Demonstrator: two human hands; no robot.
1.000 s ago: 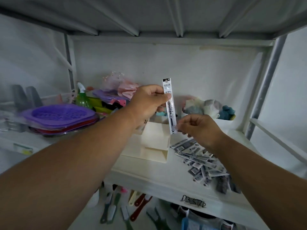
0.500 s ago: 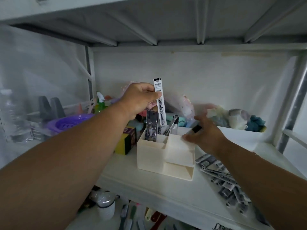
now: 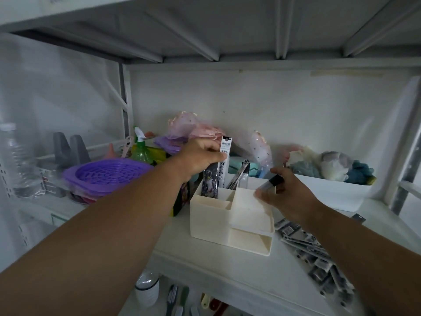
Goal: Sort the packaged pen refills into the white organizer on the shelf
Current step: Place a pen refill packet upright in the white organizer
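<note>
- Packaged pen refill (image 3: 225,160): upright, lower end in the white organizer's (image 3: 230,220) rear compartment, at 12 o'clock of it. Likely light, thin, bendy, slick film; best held near the header card.
- Left hand (image 3: 200,157): fingers pinching the pack.
- Right hand (image 3: 284,195): fingers curled around a dark-capped item (image 3: 272,182).
- Loose refill packs (image 3: 319,254) at 3 o'clock.
- Header print is unreadable.

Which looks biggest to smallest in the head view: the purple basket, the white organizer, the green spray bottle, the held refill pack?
1. Purple basket and white organizer: alike, unranked.
2. Held refill pack and green spray bottle: alike, bottle farther back.
</note>
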